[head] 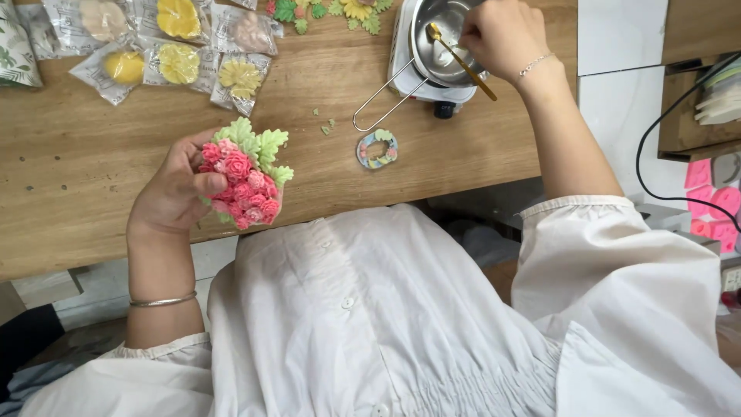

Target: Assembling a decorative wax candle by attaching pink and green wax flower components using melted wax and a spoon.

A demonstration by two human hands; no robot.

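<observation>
Fingers of my left hand [176, 189] wrap the pink rose cluster [241, 177], thumb pressed across its front, green leaves fanning off its upper edge. My right hand [502, 35] is pinched shut around a gold spoon [461, 60], whose bowl end dips into the small steel pan [440, 35] just below my knuckles. That pan sits on a white warmer [432, 89], its wire handle [378, 100] reaching back toward my left hand. Between both hands a little pastel wreath piece [377, 149] lies on the wooden table [77, 170], green crumbs beside it. Beyond my left fingers, clear packets of yellow flowers [179, 62] are spread out.
</observation>
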